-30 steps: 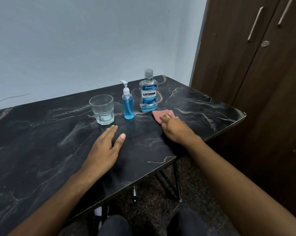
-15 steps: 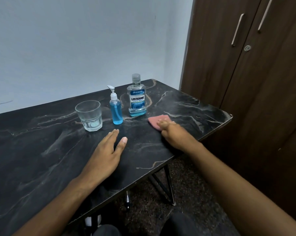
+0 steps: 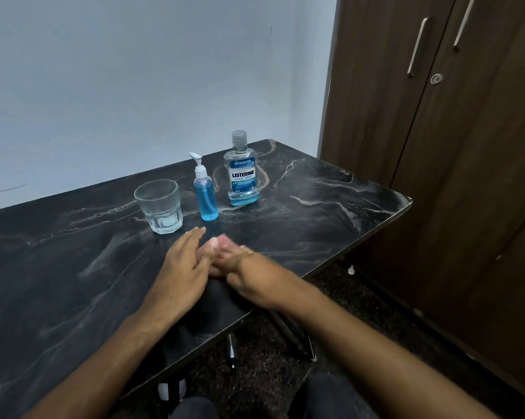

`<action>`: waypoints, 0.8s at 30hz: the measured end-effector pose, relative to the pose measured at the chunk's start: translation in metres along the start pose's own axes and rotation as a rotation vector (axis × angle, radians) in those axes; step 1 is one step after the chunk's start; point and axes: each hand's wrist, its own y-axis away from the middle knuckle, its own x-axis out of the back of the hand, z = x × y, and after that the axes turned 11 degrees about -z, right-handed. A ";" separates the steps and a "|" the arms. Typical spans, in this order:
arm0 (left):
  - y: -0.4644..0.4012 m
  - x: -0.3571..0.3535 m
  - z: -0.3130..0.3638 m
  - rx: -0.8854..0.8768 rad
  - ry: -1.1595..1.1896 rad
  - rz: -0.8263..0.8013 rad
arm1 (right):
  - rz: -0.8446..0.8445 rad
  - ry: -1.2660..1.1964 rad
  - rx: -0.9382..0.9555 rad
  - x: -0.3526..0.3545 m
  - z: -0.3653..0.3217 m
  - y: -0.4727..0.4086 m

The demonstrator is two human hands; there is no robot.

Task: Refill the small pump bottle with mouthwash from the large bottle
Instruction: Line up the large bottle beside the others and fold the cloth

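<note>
The small pump bottle (image 3: 206, 201), nearly full of blue liquid and with its white pump on, stands upright on the black marble table (image 3: 315, 213). Just right of it is the large Listerine bottle (image 3: 241, 173), capped, with only a little blue mouthwash at the bottom. My left hand (image 3: 179, 267) lies flat on the table in front of the bottles, fingers apart and holding nothing. My right hand (image 3: 249, 273) is blurred and presses a pink cloth (image 3: 223, 238) against the tabletop, touching my left thumb. Most of the cloth is hidden under the fingers.
An empty clear glass tumbler (image 3: 160, 207) stands left of the pump bottle. A brown wardrobe (image 3: 436, 146) rises close to the table's right edge, and a pale wall runs behind the table. The table's front edge lies under my forearms.
My right hand has slid the pink cloth left and toward me, from in front of the Listerine bottle to beside my left hand. The left hand stayed flat. The camera view shifted.
</note>
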 end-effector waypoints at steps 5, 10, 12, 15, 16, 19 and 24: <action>0.003 -0.005 -0.004 0.025 -0.026 -0.034 | 0.132 0.030 -0.446 0.055 0.080 0.014; 0.001 -0.013 -0.002 0.049 -0.016 -0.025 | 0.154 0.051 -0.435 0.024 0.033 -0.006; 0.000 -0.014 -0.001 0.044 -0.020 -0.010 | 0.106 0.087 -0.191 -0.003 -0.006 -0.006; 0.002 -0.007 -0.004 0.055 -0.026 -0.029 | 0.010 0.040 0.040 -0.010 -0.028 0.003; 0.006 -0.002 -0.007 0.063 -0.035 -0.035 | -0.017 0.021 0.037 -0.003 -0.017 0.003; 0.020 0.018 -0.021 0.114 -0.039 0.001 | 0.046 0.037 -0.165 0.025 0.028 -0.001; 0.040 0.050 -0.051 0.236 0.028 0.084 | 0.050 0.160 -0.308 0.019 0.013 -0.031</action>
